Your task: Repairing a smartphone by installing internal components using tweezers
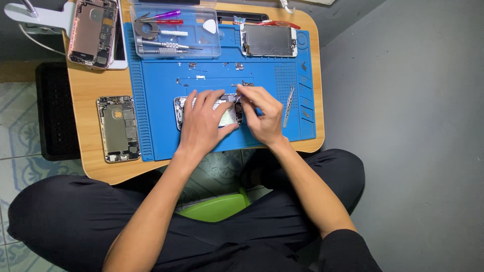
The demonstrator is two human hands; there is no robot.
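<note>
Under the spread fingers of the left hand point(204, 121) lies an opened smartphone point(228, 115), pressed flat on the blue repair mat point(161, 136), apparently to keep it from sliding. The right hand point(263, 115) has its fingertips pinched narrow at the phone's upper right corner; whether they grip a small part or tool I cannot tell. Just right of those fingers rest metal tweezers point(288, 107). Beyond the fingertips lie tiny screws and brackets point(194, 65), then a clear tool tray point(174, 32) and a detached screen panel point(267, 41). Well left of the left hand, another gutted phone point(118, 128) sits on the wooden table point(85, 85).
</note>
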